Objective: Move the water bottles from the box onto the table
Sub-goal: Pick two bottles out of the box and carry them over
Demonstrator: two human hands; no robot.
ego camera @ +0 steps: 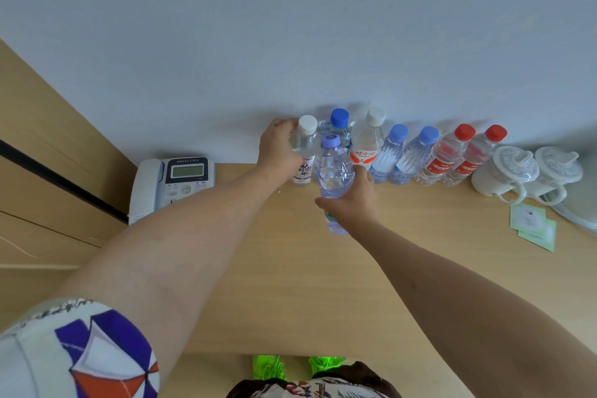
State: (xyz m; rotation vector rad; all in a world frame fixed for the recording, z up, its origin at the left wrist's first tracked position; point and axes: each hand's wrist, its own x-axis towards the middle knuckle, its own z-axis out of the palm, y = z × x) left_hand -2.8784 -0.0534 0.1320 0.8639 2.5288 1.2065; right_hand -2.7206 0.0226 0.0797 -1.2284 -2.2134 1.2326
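eight clear water bottles [397, 155] upright – row on table [290, 284], against wall

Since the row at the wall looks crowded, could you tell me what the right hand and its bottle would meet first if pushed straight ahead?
Probably the blue-capped bottle standing directly behind the lilac-capped bottle that the right hand holds; the wall lies just beyond. The depth between them is unclear from this one view.

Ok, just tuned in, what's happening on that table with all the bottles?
A person is lining up water bottles along the wall on the wooden table. The left hand grips a white-capped bottle at the row's left end. The right hand holds a lilac-capped bottle in front of the row. Six more bottles stand to the right, then two lidded cups. A phone sits left.
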